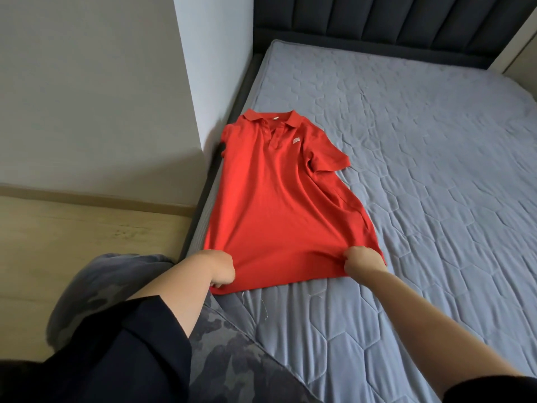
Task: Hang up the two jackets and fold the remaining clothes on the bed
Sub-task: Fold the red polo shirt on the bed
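You had the red polo shirt (270, 199) laid face up on the grey-blue quilted mattress (436, 199), near its left edge, collar pointing toward the dark padded headboard (392, 21) and hem toward you. Its left sleeve hung over the mattress edge against the dark bed frame (213, 173), while the right sleeve lay flat on the quilting. Your left hand (222, 270) was closed on the hem at its left corner, fingers curled under the cloth. Your right hand (364, 261) was pinched shut on the hem near the right corner, and the fabric between your two hands was drawn up into small pulled creases. Both forearms were bare below dark sleeves. A camouflage-patterned trouser leg (232, 359) pressed against the near edge of the mattress, and the pale wooden floor (72, 228) showed to your left.
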